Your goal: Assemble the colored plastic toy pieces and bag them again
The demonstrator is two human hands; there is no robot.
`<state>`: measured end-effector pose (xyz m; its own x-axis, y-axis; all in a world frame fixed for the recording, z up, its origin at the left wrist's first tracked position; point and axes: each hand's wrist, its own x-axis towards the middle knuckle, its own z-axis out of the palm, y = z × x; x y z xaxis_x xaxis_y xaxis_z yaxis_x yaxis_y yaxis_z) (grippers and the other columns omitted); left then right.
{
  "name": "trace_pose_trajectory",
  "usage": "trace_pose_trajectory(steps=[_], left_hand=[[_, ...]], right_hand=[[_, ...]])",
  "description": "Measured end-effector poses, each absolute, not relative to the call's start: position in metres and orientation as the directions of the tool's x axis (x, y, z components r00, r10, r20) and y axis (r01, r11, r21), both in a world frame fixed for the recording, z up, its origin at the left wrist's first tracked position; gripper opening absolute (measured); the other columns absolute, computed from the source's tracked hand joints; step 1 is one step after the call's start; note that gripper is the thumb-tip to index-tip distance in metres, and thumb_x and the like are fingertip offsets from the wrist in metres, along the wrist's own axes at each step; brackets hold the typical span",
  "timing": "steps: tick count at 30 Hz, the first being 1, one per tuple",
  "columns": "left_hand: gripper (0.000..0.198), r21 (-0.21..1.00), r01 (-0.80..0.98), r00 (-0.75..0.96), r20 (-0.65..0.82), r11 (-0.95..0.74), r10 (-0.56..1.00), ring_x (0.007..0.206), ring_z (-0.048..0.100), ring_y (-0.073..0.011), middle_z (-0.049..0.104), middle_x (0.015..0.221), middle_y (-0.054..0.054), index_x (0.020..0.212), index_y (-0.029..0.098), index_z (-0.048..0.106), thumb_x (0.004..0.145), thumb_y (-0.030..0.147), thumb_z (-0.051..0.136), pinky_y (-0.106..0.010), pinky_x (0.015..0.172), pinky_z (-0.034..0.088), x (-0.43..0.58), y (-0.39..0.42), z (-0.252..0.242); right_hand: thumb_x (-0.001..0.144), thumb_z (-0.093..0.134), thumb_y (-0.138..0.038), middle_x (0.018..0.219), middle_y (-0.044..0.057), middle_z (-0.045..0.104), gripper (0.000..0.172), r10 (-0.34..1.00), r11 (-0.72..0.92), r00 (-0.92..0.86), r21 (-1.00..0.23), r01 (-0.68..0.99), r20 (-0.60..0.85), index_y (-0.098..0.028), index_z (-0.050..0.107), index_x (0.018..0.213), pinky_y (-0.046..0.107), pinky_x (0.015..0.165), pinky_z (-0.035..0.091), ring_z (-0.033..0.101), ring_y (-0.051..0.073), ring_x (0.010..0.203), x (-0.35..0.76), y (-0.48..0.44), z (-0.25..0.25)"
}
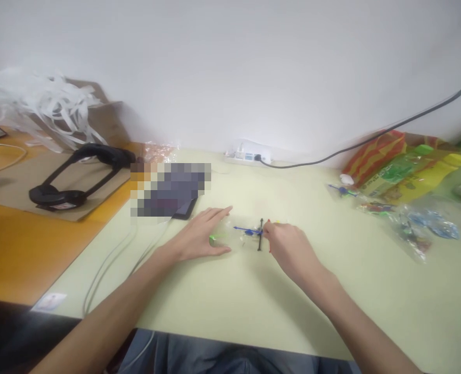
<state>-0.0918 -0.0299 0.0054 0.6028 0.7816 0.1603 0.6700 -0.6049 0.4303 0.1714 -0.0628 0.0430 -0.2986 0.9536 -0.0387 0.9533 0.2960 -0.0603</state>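
Observation:
My right hand (292, 246) is closed in a pinch on a small plastic toy with blue, black and red pointed arms (260, 239). The blue arm points left and the black one runs crosswise; my fingers hide part of the toy. My left hand (197, 234) is open on the left, thumb and fingers apart. Between its fingers lies a clear, thin-looking item with a green bit (212, 240), too blurred to name; I cannot tell whether the hand touches it.
A dark tablet-like device (183, 210) with cables lies at left. Beyond it are a black frame (82, 176) and a box of white straps (70, 109). A power strip (249, 153) sits by the wall. At right lie several small bagged toys (409, 234) and bottles (402, 169).

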Motion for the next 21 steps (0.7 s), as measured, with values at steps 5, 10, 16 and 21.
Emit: trace_pose_trajectory(steps=[5,10,16,21], left_hand=[[0.097,0.440,0.661,0.606,0.167,-0.608,0.778,0.137,0.049,-0.0320,0.047,0.153,-0.010,0.160,0.029,0.026,0.080,0.049,0.078,-0.048,0.115,0.043,-0.091,-0.031,0.007],[0.098,0.463,0.647,0.600,0.181,-0.606,0.779,0.135,0.050,-0.0328,0.050,0.150,-0.010,0.160,0.031,0.027,0.079,0.049,0.079,-0.049,0.114,0.044,-0.090,-0.032,0.007],[0.099,0.483,0.632,0.604,0.183,-0.606,0.776,0.135,0.050,-0.0314,0.051,0.148,-0.010,0.160,0.031,0.025,0.080,0.051,0.078,-0.048,0.114,0.044,-0.090,-0.031,0.005],[0.099,0.491,0.630,0.602,0.181,-0.602,0.778,0.132,0.051,-0.0313,0.054,0.145,-0.010,0.160,0.031,0.025,0.080,0.054,0.077,-0.048,0.112,0.045,-0.089,-0.031,0.006]], right_hand=[[0.096,0.048,-0.008,0.070,0.005,0.067,0.026,0.948,0.304,-0.317,-0.189,0.934,-0.042,-0.019,0.064,0.079,0.028,0.057,0.026,0.061,0.016,0.062,0.154,-0.049,0.040],[0.098,0.051,-0.013,0.082,0.005,0.074,0.021,0.954,0.289,-0.297,-0.354,0.890,0.033,-0.019,0.070,0.091,0.026,0.063,0.035,0.067,0.017,0.074,0.138,-0.042,0.033],[0.093,0.064,-0.020,0.101,0.005,0.073,0.013,0.957,0.289,-0.244,-0.471,0.834,0.156,-0.023,0.076,0.087,0.030,0.080,0.043,0.063,0.021,0.097,0.125,-0.039,0.017],[0.090,0.071,-0.024,0.135,0.007,0.062,0.011,0.931,0.364,-0.271,-0.549,0.752,0.246,-0.027,0.081,0.088,0.043,0.099,0.040,0.049,0.028,0.121,0.119,-0.036,0.007]])
